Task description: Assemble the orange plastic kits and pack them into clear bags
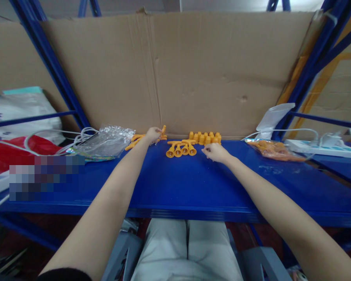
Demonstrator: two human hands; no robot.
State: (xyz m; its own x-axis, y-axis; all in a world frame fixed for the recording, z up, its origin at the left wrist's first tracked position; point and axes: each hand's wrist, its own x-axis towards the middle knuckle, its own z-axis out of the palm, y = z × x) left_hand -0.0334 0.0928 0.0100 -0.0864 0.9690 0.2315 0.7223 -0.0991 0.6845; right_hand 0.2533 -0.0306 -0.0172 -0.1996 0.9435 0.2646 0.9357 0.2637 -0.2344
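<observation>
My left hand (154,134) reaches to the back of the blue shelf, its fingers closed on an orange plastic piece (164,128) that sticks up past the fingertips. Beside and partly behind that arm lie more long orange pieces (131,146). My right hand (217,152) is curled with fingertips pressed together; whatever may be in them is hidden or too small to name. Between the hands, several orange trumpet-shaped pieces (178,151) lie in a row, flared ends towards me. Just behind my right hand stand rows of short orange cup-like pieces (202,138).
A clear plastic bag (105,141) and white cables (78,134) lie on the left, near a red bag (20,150). On the right are a bag of orange pieces (273,149) and a white power strip (321,147). A cardboard panel (199,70) closes the back.
</observation>
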